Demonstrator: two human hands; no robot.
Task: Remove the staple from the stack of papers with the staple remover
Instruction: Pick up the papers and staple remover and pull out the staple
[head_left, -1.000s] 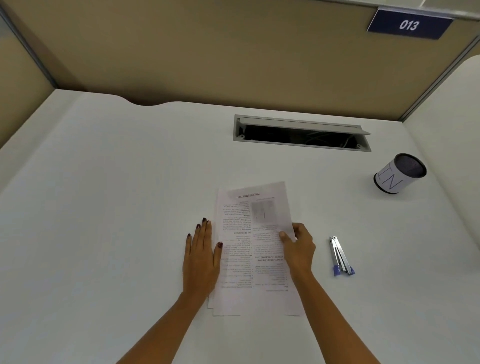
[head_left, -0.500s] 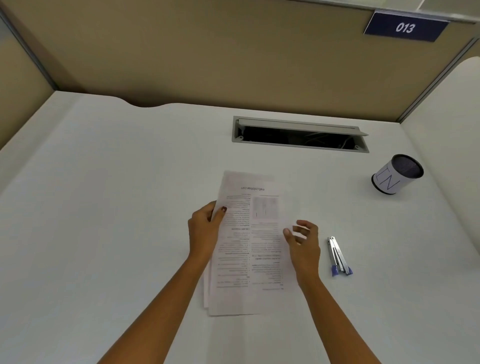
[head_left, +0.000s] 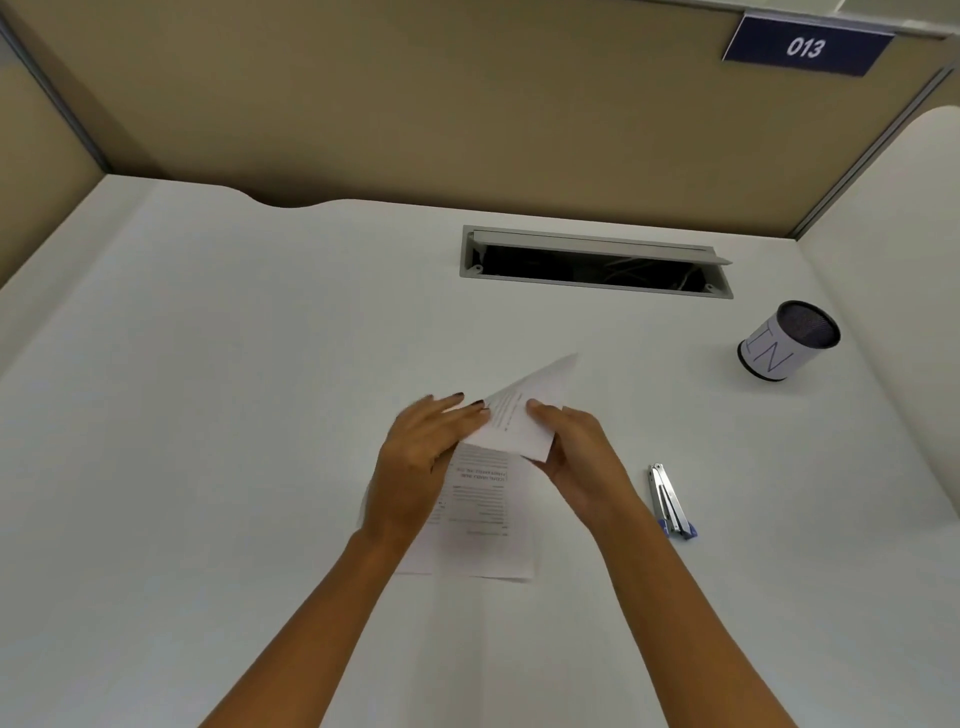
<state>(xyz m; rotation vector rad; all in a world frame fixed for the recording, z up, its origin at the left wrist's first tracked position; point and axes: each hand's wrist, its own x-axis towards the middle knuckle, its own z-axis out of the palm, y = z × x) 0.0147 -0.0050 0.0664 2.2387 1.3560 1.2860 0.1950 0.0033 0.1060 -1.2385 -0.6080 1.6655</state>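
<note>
The stack of papers (head_left: 483, 525), white with printed text, lies on the white desk near its middle. Its far end is lifted and bent over. My left hand (head_left: 426, 457) holds the papers along their left side, fingers reaching over the raised part. My right hand (head_left: 576, 457) grips the raised part from the right, thumb on top. The staple remover (head_left: 669, 501), silver with blue grips, lies flat on the desk just right of my right hand, untouched. No staple can be made out.
A mesh pen cup (head_left: 789, 340) wrapped in white paper stands at the right. An open cable slot (head_left: 597, 262) is set into the desk at the back. Tan partition walls close off the back and sides.
My left hand went from lying flat beside the papers to gripping their left edge. Both hands then lifted and folded the far end of the stack toward me.
</note>
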